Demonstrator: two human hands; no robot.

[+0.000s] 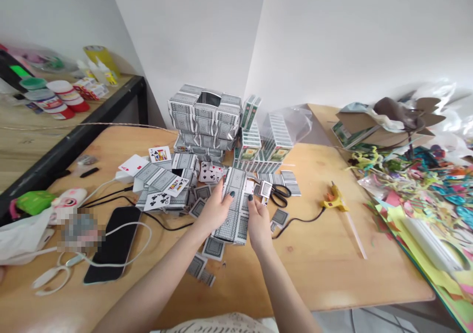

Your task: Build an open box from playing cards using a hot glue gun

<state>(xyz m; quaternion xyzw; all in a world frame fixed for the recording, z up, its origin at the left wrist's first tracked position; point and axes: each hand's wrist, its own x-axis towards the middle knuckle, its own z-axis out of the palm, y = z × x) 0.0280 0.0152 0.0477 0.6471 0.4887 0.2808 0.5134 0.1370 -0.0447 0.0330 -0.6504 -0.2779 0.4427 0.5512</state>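
Observation:
A long box built from playing cards (231, 217) is held up over the table, its grey patterned card backs facing up. My left hand (216, 207) grips its left side, thumb on top. On the right side, my right hand (258, 224) holds it too, thumb near the upper edge; the fingers beneath are hidden. Loose playing cards (213, 248) lie under and around the box. To the left, a heap of cards (158, 175) rests on another card-covered block. Behind stands a stacked card structure (203, 111) with a square opening in its top.
Boxed card decks (275, 136) stand at the back by the wall. Black scissors (280, 195) and a yellow glue gun (334, 199) with its cord lie to the right. A phone (114, 244) and white cables are at left. Craft scraps (406, 170) crowd the far right.

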